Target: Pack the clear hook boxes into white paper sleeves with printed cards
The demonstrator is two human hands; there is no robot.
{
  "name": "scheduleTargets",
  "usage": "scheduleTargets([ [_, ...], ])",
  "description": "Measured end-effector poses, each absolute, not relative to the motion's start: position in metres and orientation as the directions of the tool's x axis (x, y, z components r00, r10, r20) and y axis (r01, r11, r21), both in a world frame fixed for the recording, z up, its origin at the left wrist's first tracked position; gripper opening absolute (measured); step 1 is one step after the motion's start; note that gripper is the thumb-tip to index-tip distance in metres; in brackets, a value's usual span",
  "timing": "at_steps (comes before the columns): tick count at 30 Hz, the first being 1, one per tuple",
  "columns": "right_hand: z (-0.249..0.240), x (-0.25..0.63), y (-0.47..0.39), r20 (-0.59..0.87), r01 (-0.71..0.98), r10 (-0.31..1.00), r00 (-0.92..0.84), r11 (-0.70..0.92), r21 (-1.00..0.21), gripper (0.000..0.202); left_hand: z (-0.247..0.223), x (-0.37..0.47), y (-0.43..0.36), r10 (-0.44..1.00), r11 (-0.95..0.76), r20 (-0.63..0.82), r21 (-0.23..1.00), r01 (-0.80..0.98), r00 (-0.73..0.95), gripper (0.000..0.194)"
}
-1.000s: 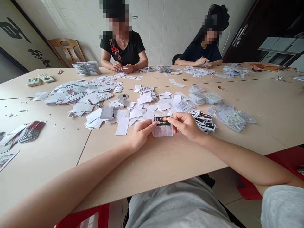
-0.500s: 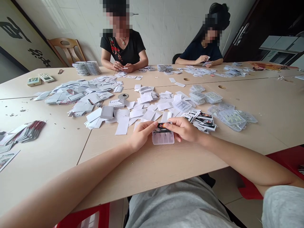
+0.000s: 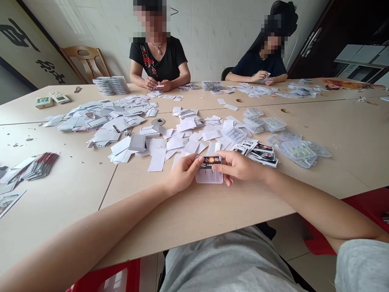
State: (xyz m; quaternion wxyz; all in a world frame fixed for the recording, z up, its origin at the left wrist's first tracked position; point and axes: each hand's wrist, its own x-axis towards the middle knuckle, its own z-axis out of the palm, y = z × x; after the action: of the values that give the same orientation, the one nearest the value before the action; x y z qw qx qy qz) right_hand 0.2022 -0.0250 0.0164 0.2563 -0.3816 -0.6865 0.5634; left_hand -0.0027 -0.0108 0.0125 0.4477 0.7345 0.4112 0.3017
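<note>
My left hand [image 3: 181,175] and my right hand [image 3: 240,166] hold a small clear plastic case [image 3: 209,174] between them, low over the table's near edge. A dark printed card [image 3: 209,161] lies against the case's far end, pinched under both thumbs. Just right of my right hand lies a fan of similar dark printed cards [image 3: 259,153]. A loose spread of white paper slips [image 3: 170,142] covers the table beyond my hands.
Empty clear plastic cases [image 3: 296,150] lie in a heap at the right. Two people sit across the beige table [image 3: 212,211], handling cards. Stacks of filled cases [image 3: 111,85] stand at the far left, two remote controls [image 3: 51,99] beside them. More cards [image 3: 33,170] lie at the left edge.
Both hands have dropped a little toward the table with the case, and the dark card has gone further down onto the case's top end.
</note>
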Motion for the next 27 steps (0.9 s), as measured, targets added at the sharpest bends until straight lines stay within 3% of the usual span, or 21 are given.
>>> scheduleTargets([
  [9, 0.018, 0.207, -0.019, -0.088, 0.155, 0.835, -0.543, -0.003, -0.988, 0.046, 0.011, -0.003, -0.01, 0.863, -0.281, 0.056, 0.879, 0.386, 0.501, 0.044],
  [17, 0.021, 0.207, -0.019, -0.15, 0.312, 0.821, -0.551, 0.037, -0.949, 0.037, 0.009, -0.002, -0.011, 0.881, -0.219, 0.024, 0.907, 0.361, 0.472, 0.044],
  [19, 0.028, 0.211, -0.019, -0.148, 0.316, 0.82, -0.553, 0.042, -0.948, 0.038, 0.004, -0.002, -0.012, 0.873, -0.234, 0.085, 0.937, 0.259, 0.48, 0.041],
  [22, 0.04, 0.225, -0.015, -0.175, 0.349, 0.823, -0.54, 0.03, -0.937, 0.044, -0.003, -0.004, -0.014, 0.868, -0.381, 0.298, 0.912, 0.149, 0.398, 0.034],
  [25, 0.046, 0.24, -0.006, -0.334, 0.422, 0.781, -0.527, -0.101, -0.901, 0.04, -0.006, -0.006, -0.016, 0.794, -0.583, 0.498, 0.787, 0.203, 0.348, 0.028],
  [27, 0.046, 0.243, 0.002, -0.303, 0.31, 0.841, -0.448, -0.172, -0.935, 0.038, -0.006, -0.007, -0.017, 0.714, -0.684, 0.571, 0.694, 0.227, 0.406, 0.026],
])
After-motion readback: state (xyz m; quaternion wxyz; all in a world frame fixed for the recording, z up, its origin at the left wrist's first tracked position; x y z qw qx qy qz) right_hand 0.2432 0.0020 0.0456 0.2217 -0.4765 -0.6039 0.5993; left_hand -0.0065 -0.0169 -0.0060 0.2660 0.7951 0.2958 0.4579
